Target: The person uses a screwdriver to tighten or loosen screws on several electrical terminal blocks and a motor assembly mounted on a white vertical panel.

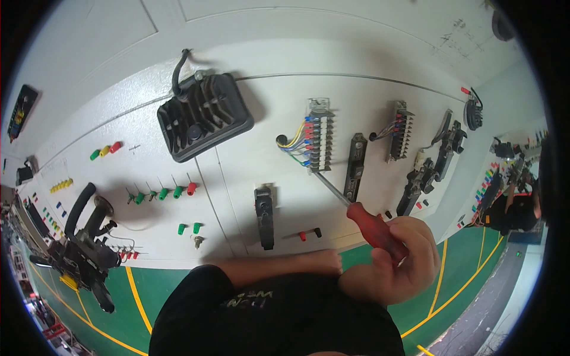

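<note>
White panel (270, 172) behind. Right grip (415, 255) clamped on red-handled screwdriver (368, 222), tip at terminal strip's (322, 139) lower end; likely light, stiff, best held by thick handle. Left grip (328, 261): cannot tell.

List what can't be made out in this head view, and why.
All in the head view:
Screwdriver: its tip is too small to tell whether it sits in a screw of the terminal strip; the right hand covers part of the handle.
Left hand: fingers out of sight, so any grip is unclear.
Coloured wires: far ends hidden behind the white panel.
Co-worker: hands too small near the rim.
</note>
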The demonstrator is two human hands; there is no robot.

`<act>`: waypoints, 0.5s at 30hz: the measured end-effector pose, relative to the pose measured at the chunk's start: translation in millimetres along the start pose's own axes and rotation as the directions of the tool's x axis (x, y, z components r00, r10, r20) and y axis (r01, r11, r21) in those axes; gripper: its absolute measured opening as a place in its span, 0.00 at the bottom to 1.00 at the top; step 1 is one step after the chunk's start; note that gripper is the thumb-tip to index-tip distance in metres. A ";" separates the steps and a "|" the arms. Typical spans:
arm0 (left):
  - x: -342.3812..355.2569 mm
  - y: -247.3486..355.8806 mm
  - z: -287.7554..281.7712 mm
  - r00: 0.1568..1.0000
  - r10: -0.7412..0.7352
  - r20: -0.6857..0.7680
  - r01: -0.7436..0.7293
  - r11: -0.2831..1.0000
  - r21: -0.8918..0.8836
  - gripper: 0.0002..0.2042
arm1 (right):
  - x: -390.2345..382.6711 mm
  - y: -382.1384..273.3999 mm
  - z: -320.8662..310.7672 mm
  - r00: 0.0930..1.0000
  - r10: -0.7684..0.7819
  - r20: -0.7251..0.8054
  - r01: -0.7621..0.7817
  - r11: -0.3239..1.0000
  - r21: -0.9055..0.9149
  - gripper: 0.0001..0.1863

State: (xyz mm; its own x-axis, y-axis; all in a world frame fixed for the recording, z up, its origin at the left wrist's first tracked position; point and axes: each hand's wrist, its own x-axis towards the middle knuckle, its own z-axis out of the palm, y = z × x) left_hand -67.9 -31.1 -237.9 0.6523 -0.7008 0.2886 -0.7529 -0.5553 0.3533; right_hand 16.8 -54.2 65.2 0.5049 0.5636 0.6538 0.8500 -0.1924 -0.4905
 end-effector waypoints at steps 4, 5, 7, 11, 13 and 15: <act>-2.8 -4.6 13.2 0.997 -0.025 -0.067 0.022 0.999 -0.035 0.09 | -0.3 2.2 1.4 0.999 -0.011 0.036 0.008 0.996 0.090 0.27; -1.6 -3.2 16.1 0.996 -0.021 -0.085 0.017 0.999 -0.049 0.09 | -3.1 3.3 3.0 1.000 -0.020 0.002 0.019 0.991 0.133 0.29; 0.5 -1.9 21.6 0.993 -0.013 -0.119 0.006 0.998 -0.067 0.09 | -4.3 2.6 0.9 0.999 -0.031 -0.025 0.035 0.984 0.175 0.31; -0.9 -2.2 27.8 0.987 -0.025 -0.158 0.012 0.996 -0.086 0.09 | 5.0 -4.4 -1.8 0.972 -0.226 0.061 0.227 0.974 -0.003 0.29; -1.2 -1.5 29.5 0.986 -0.032 -0.165 0.017 0.995 -0.095 0.08 | 8.6 -3.5 3.1 0.958 -0.272 0.091 0.276 0.960 -0.035 0.26; 1.1 -2.2 25.1 0.991 0.021 -0.135 -0.030 0.998 -0.064 0.08 | 7.9 5.5 13.4 0.874 -0.478 0.086 0.461 0.872 0.168 0.19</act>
State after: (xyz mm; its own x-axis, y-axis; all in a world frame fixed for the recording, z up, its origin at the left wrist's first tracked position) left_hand -67.7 -41.9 -260.6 0.6424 -0.6452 0.4137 -0.7648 -0.5046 0.4006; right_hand 23.4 -40.1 60.0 0.0216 0.6537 0.7564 0.9481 0.2266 -0.2229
